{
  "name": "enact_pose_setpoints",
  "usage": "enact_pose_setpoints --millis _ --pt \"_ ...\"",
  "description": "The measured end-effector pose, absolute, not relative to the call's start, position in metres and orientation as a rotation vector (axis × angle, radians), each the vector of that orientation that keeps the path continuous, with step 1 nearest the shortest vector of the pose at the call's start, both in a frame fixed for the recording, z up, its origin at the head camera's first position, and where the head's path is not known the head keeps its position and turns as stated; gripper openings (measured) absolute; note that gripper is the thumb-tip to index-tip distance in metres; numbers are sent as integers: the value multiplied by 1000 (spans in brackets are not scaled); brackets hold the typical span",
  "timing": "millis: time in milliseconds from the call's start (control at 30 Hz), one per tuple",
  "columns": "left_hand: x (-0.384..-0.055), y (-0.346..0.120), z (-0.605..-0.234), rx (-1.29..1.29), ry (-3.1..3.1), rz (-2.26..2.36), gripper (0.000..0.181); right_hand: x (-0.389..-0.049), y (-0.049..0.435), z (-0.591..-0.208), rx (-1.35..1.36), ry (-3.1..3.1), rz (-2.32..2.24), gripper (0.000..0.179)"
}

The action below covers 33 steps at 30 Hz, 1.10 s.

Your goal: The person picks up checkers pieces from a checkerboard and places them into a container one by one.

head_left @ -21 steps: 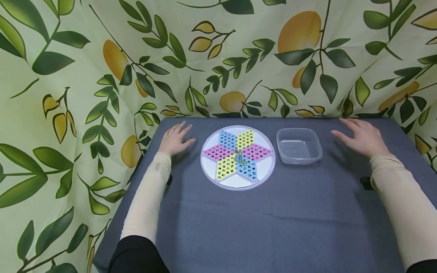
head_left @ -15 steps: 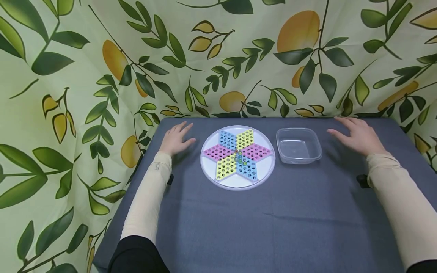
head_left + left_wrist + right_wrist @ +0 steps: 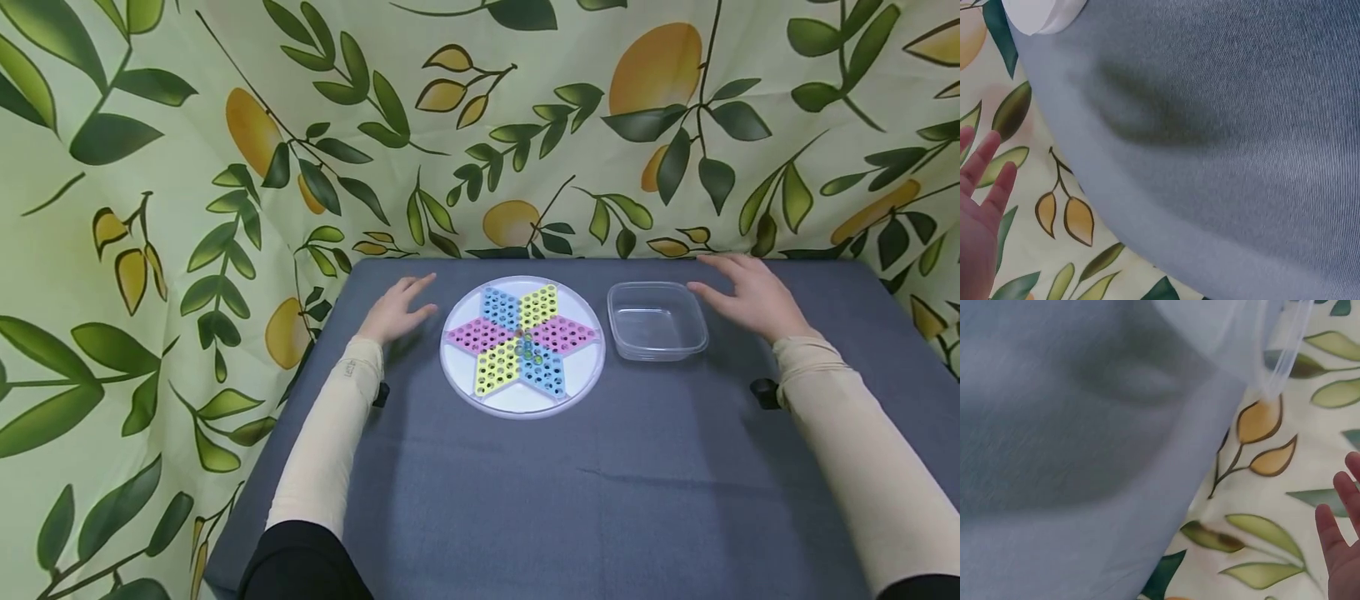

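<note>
A round white Chinese checkers board (image 3: 457,367) with a blue, yellow and pink star of holes lies on the table. Several glass marbles (image 3: 531,352) cluster near its centre. Right of the board stands a clear plastic container (image 3: 657,321). My left hand (image 3: 392,312), fingers spread and holding nothing, is to the left of the board. My right hand (image 3: 752,297) is also spread, its thumb right at the container's upper right rim in the head view. The right wrist view shows part of the container (image 3: 1235,337) and some fingers (image 3: 1330,531).
A grey-blue cloth (image 3: 570,508) covers the table. Behind it and along the left side hangs a curtain (image 3: 405,183) printed with leaves and lemons, close against the table's far edge. Black devices are strapped under both wrists.
My right hand has moved left, from well right of the container to its rim. My left hand has shifted slightly right, toward the board. Board and container have stayed put.
</note>
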<state>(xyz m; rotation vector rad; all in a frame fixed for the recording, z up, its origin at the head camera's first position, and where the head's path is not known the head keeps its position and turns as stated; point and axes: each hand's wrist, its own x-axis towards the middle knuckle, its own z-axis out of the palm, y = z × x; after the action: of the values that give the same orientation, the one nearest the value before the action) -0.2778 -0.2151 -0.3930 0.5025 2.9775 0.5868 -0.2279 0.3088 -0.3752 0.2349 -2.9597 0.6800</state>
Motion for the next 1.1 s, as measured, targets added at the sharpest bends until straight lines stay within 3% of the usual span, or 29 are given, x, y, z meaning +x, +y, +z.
enact_pose_setpoints --millis 367,1100 --pt "-274 -205 -402 467 2916 885 56 -229 271 -375 368 -2870 781 60" --pt "-276 -194 -430 299 2873 940 51 -229 194 -388 497 -2780 884 54"
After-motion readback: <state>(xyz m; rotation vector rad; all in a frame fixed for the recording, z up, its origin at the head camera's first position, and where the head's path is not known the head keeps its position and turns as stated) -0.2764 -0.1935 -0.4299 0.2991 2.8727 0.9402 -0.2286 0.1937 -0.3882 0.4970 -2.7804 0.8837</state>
